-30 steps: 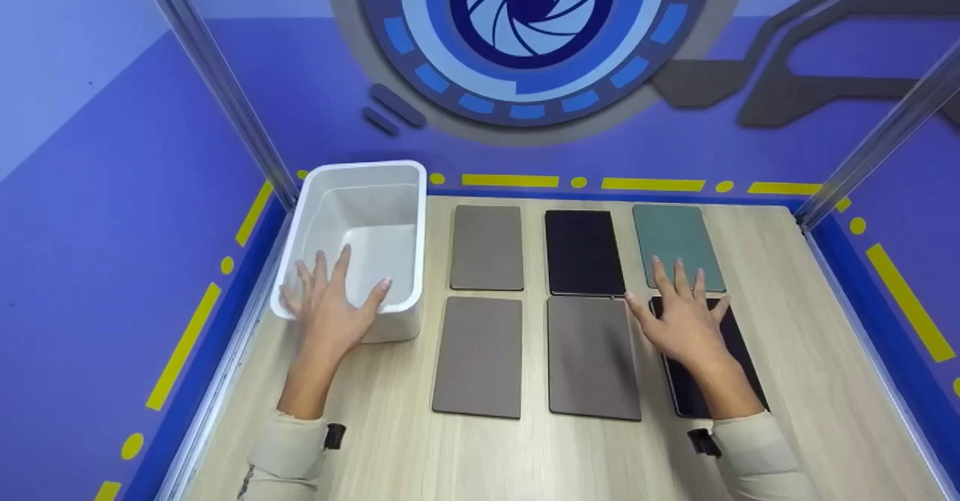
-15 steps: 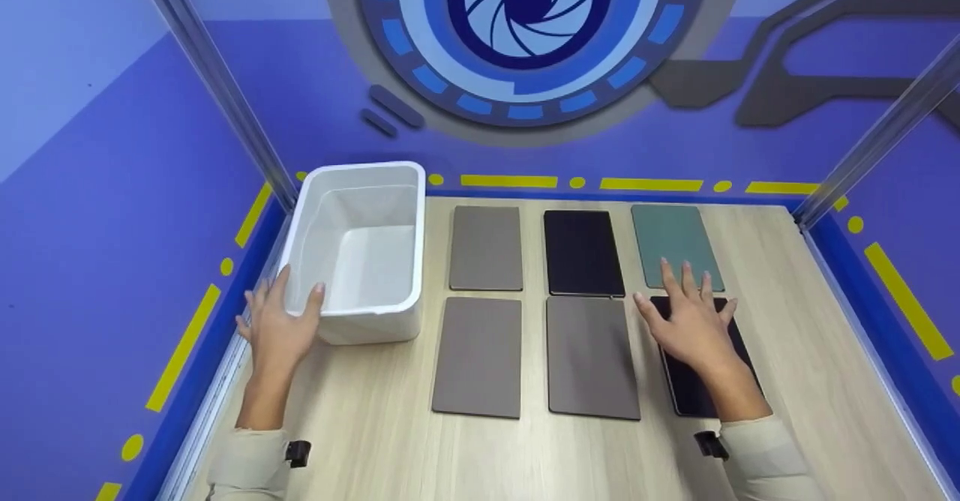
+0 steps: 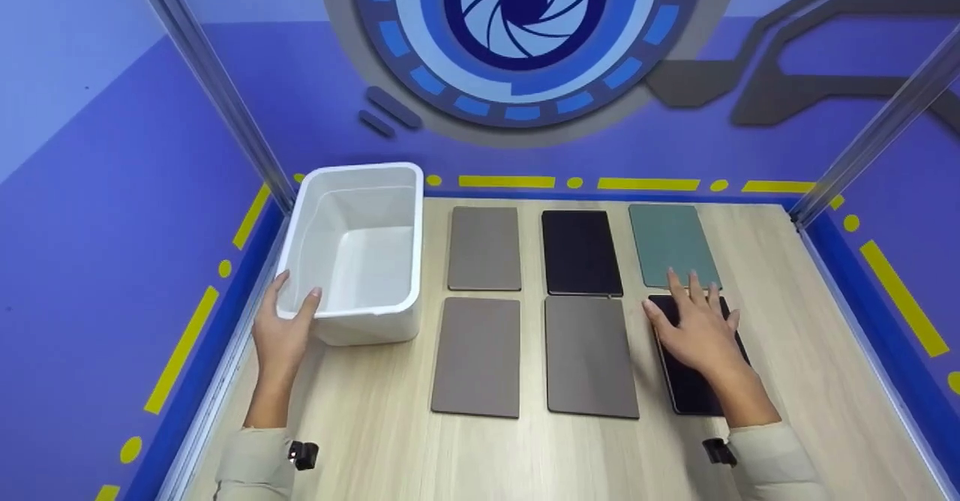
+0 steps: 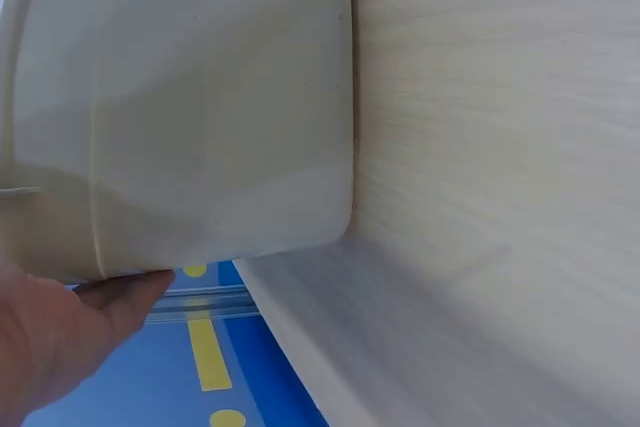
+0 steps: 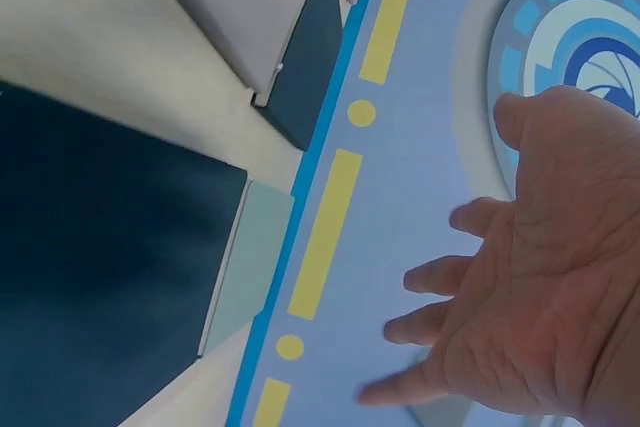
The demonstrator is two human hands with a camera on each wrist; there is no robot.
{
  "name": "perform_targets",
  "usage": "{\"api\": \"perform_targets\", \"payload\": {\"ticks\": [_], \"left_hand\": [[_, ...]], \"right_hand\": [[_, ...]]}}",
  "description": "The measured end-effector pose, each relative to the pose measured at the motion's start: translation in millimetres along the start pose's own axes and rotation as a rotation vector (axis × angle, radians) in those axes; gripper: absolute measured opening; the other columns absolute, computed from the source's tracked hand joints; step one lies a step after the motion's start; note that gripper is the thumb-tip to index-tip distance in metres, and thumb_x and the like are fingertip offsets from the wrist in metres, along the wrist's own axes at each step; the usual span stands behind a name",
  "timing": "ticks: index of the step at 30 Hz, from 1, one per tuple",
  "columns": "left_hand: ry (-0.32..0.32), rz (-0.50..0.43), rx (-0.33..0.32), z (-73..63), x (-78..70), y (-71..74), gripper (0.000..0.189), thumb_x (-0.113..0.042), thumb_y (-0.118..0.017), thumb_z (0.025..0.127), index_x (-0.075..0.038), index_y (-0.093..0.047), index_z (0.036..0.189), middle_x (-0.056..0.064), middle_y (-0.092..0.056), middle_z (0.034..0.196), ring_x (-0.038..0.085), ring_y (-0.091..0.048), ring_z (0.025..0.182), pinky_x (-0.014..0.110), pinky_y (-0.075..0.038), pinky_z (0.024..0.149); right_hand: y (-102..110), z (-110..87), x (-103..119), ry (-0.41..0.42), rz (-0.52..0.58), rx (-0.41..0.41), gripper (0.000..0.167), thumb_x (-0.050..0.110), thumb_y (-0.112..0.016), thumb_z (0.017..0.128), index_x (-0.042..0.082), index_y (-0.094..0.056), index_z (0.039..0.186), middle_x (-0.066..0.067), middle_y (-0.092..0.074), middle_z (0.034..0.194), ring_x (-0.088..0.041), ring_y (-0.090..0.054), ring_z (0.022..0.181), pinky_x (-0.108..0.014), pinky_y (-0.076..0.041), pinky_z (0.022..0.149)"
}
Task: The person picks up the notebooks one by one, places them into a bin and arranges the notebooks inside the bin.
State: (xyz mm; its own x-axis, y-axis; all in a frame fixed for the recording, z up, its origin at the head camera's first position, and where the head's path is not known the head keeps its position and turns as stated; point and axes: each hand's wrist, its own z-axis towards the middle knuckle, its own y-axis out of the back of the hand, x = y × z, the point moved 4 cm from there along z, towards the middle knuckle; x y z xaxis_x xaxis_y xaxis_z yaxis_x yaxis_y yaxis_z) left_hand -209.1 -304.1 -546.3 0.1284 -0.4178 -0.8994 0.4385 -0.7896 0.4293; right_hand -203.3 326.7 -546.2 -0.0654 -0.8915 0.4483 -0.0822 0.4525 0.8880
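Note:
A white plastic bin (image 3: 367, 328) stands at the left, nothing inside. My left hand (image 3: 283, 336) grips its near left corner, thumb at the front rim and fingers along the outer left side. In the left wrist view, its fingers (image 4: 125, 297) lie against the wall of the bin (image 4: 200, 97). My right hand (image 3: 701, 332), fingers spread, hovers over the front right black notebook (image 3: 694, 392). The right wrist view shows this hand (image 5: 540, 287) holding nothing, above that black notebook (image 5: 100, 257). Its fingertips overlap the green notebook (image 3: 667, 238) behind in the head view.
Another black notebook (image 3: 581, 253) lies at the back middle. Grey-brown notebooks lie at back left (image 3: 484, 246), front left (image 3: 476, 358) and front middle (image 3: 591, 358). A blue-purple wall (image 3: 525, 148) borders the wooden table (image 3: 480, 456) at the back; metal posts (image 3: 225, 96) mark the corners.
My left hand has moved from above the bin's front part out to its near left corner and taken hold there. My right hand has shifted slightly right and towards me.

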Motion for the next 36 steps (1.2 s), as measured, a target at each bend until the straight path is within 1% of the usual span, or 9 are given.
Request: {"api": "perform_targets", "payload": {"ticks": [4, 8, 12, 16, 22, 28, 32, 36], "left_hand": [[0.006, -0.037, -0.01, -0.6, 1.3, -0.3, 0.072, -0.033, -0.079, 0.097, -0.013, -0.049, 0.16, 0.019, -0.042, 0.17, 0.039, -0.032, 0.162, 0.059, -0.023, 0.132], [0.002, -0.036, -0.006, -3.0, 1.8, 1.1, 0.071, -0.029, -0.079, 0.097, -0.012, -0.049, 0.16, 0.02, -0.042, 0.17, 0.039, -0.032, 0.162, 0.06, -0.022, 0.132], [-0.021, -0.031, -0.003, -6.1, 2.2, 0.9, 0.069, -0.026, -0.078, 0.097, -0.011, -0.051, 0.158, 0.02, -0.044, 0.168, 0.04, -0.033, 0.161, 0.06, -0.023, 0.132], [-0.036, -0.029, -0.011, -12.7, 3.3, -1.5, 0.066, -0.026, -0.078, 0.097, -0.011, -0.053, 0.156, 0.018, -0.047, 0.167, 0.039, -0.035, 0.16, 0.059, -0.025, 0.131], [-0.058, -0.005, -0.038, -28.6, 4.0, -3.4, 0.064, -0.027, -0.079, 0.097, -0.011, -0.055, 0.154, 0.018, -0.051, 0.164, 0.038, -0.039, 0.158, 0.059, -0.028, 0.13], [-0.067, 0.012, -0.054, -44.3, 2.5, -5.5, 0.064, -0.025, -0.08, 0.096, -0.01, -0.056, 0.153, 0.019, -0.054, 0.161, 0.041, -0.043, 0.156, 0.06, -0.033, 0.127], [-0.094, 0.017, -0.079, -50.6, 2.6, -4.8, 0.062, -0.022, -0.081, 0.095, -0.009, -0.058, 0.151, 0.021, -0.057, 0.158, 0.042, -0.047, 0.153, 0.06, -0.036, 0.124], [-0.117, 0.011, -0.101, -54.9, 4.2, -4.9, 0.06, -0.022, -0.081, 0.094, -0.01, -0.06, 0.149, 0.02, -0.059, 0.156, 0.042, -0.049, 0.151, 0.06, -0.038, 0.123]], "right_hand": [[-6, -1.2, -10, 0.002, -0.011, 0.009, 0.085, 0.065, -0.044, 0.108, 0.009, -0.024, 0.17, -0.038, -0.013, 0.173, -0.067, -0.006, 0.157, -0.091, -0.012, 0.113], [-13, -3.5, -22, 0.007, -0.042, 0.008, 0.084, 0.062, -0.048, 0.108, 0.004, -0.032, 0.167, -0.04, -0.024, 0.169, -0.067, -0.02, 0.154, -0.088, -0.023, 0.112], [-18, -5.7, -38, 0.006, -0.058, -0.002, 0.081, 0.058, -0.052, 0.108, 0.0, -0.038, 0.163, -0.042, -0.034, 0.163, -0.065, -0.033, 0.149, -0.084, -0.03, 0.111], [-18, -9.3, -56, -0.001, -0.052, -0.006, 0.08, 0.055, -0.055, 0.108, -0.004, -0.041, 0.16, -0.045, -0.038, 0.159, -0.067, -0.039, 0.143, -0.08, -0.034, 0.111], [-18, -15.1, -82, -0.048, -0.051, 0.017, 0.085, 0.056, -0.056, 0.107, -0.008, -0.038, 0.16, -0.048, -0.035, 0.157, -0.069, -0.038, 0.141, -0.078, -0.037, 0.111], [-19, -20.6, -106, -0.073, -0.043, 0.008, 0.09, 0.052, -0.063, 0.105, -0.009, -0.032, 0.162, -0.049, -0.031, 0.158, -0.07, -0.035, 0.141, -0.077, -0.035, 0.112], [-24, -23.0, -118, -0.115, -0.034, 0.06, 0.096, 0.053, -0.065, 0.103, -0.011, -0.027, 0.163, -0.051, -0.025, 0.158, -0.072, -0.032, 0.141, -0.079, -0.034, 0.112], [-26, -23.3, -125, -0.143, -0.024, 0.101, 0.103, 0.057, -0.068, 0.1, -0.012, -0.024, 0.163, -0.053, -0.018, 0.159, -0.076, -0.026, 0.141, -0.081, -0.032, 0.112]]}}
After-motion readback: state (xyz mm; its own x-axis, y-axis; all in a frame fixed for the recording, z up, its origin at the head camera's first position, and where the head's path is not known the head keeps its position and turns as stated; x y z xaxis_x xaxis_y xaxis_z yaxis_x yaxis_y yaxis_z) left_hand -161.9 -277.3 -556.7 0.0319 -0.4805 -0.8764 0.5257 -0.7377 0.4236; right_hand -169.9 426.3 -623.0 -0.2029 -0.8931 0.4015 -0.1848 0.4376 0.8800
